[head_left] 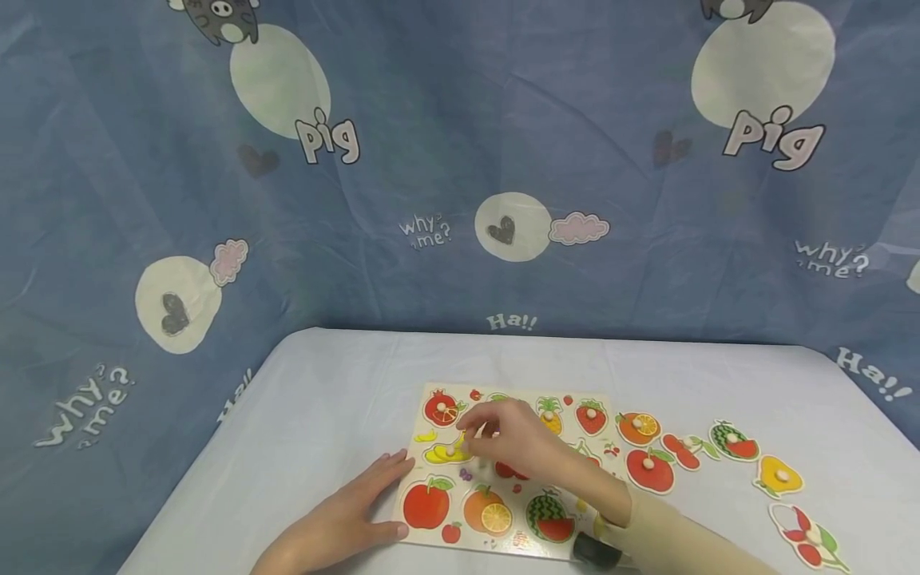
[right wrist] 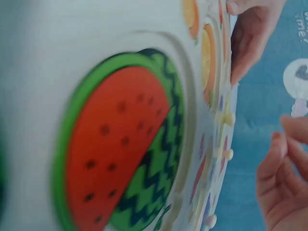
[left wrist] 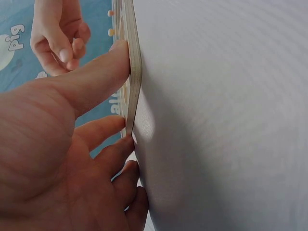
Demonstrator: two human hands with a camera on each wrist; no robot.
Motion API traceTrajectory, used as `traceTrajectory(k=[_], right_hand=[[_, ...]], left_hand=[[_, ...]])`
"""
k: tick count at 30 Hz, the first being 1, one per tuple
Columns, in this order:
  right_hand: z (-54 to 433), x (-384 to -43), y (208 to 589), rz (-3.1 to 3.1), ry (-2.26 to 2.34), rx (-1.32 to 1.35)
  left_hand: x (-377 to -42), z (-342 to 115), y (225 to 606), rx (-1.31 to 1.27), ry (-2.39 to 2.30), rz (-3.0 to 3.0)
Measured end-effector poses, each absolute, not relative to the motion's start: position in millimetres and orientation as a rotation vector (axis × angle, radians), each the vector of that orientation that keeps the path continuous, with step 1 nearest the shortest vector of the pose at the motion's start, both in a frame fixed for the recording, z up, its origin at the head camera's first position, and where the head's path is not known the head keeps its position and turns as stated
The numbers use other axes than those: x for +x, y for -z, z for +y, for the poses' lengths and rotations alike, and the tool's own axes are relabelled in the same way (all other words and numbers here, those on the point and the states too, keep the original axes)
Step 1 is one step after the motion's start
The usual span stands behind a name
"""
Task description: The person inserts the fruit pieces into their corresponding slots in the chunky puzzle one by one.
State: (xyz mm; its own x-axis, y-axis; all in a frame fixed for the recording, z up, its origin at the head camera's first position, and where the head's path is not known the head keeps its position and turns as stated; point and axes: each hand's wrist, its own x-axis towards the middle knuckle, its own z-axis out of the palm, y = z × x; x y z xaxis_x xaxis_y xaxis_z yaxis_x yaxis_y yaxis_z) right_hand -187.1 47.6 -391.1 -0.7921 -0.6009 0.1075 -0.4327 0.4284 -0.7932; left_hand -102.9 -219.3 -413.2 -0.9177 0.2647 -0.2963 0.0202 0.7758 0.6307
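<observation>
1. From my end, I judge the step in hand to be fitting knobbed fruit pieces into the fruit board point(head_left: 420, 471), with the person's right grip point(head_left: 513, 435) between holds. Whether it is leaving a piece or reaching for one, I can't tell.
2. In the head view the right grip hangs over the upper left of the board, its fingertips near the banana piece point(head_left: 449, 454), which lies on the board beside the pomegranate piece point(head_left: 440, 409). The pineapple piece point(head_left: 549, 417) and the strawberry piece point(head_left: 591, 417) lie farther right along the top row.
3. Off the board, on the white worktop point(head_left: 345, 399) to its right, I count an orange piece point(head_left: 638, 429), a red apple piece point(head_left: 650, 469), a watermelon piece point(head_left: 735, 442), a yellow piece point(head_left: 779, 477) and two other red fruit pieces.
4. The bottom row shows apple, orange and watermelon pictures without knobs, so I'd say the next move calls for reaching right, pinching a loose piece by its knob and lining up its outline with its place.
5. Pose: the right forearm comes in from the lower right, fingers pointing left, thumb and fingers loosely bent towards each other. Both wrist views show this grip apart from the board, with nothing visible in it.
6. The left grip point(head_left: 359, 499) touches the board's left edge, fingers and thumb spread along it. It holds nothing enclosed; I read it as steadying the board.
</observation>
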Motion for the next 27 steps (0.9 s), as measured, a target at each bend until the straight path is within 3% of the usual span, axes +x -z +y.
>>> traceTrajectory(k=[11, 27], right_hand=[[65, -180, 383, 2.407, 1.237, -1.129], [101, -171, 380, 2.487, 1.163, -0.987]], left_hand=[[-104, -220, 415, 0.214, -0.930, 2.591], [-103, -219, 416, 0.171, -0.930, 2.604]])
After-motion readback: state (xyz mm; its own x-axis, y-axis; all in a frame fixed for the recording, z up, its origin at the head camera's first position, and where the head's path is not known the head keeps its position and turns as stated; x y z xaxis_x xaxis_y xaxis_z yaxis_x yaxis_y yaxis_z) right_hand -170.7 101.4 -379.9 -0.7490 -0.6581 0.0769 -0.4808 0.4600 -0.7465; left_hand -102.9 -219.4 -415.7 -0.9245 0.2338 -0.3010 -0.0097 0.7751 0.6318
